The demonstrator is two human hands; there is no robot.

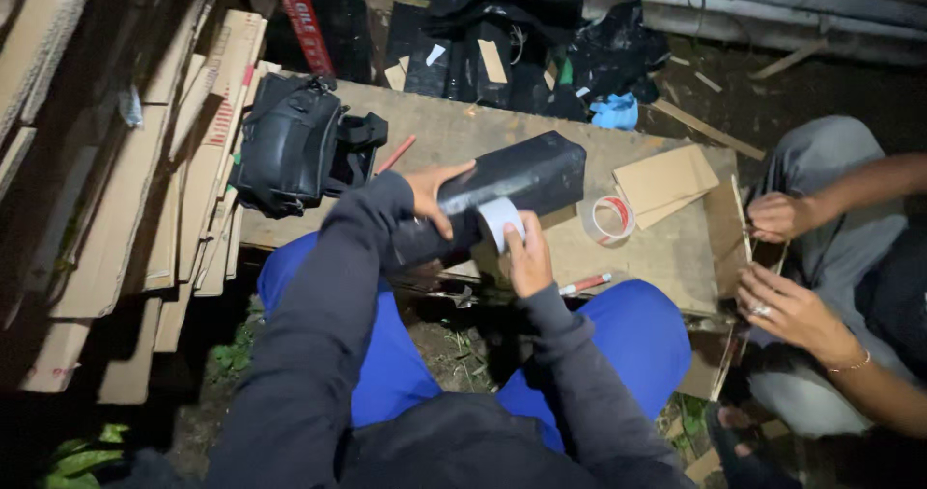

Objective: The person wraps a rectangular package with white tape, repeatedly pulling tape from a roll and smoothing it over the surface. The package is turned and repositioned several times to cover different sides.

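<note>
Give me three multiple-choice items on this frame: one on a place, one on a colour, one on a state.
1. Where does the tape roll with the red core lie?
A. On the board, right of the black-wrapped box
B. On the black bag
C. In the other person's hands

2. What colour are the trousers of the person wearing the camera?
A. Grey
B. Blue
C. Green

3. What is the right hand doing?
A. Resting idle on the knee
B. Holding a pencil
C. Holding a tape roll against the box

Answers:
1 A: it rests on the wooden board, beside the black-wrapped box.
2 B: both knees show bright blue.
3 C: its fingers grip the grey tape roll at the box's side while the left hand steadies the box on top.
</note>
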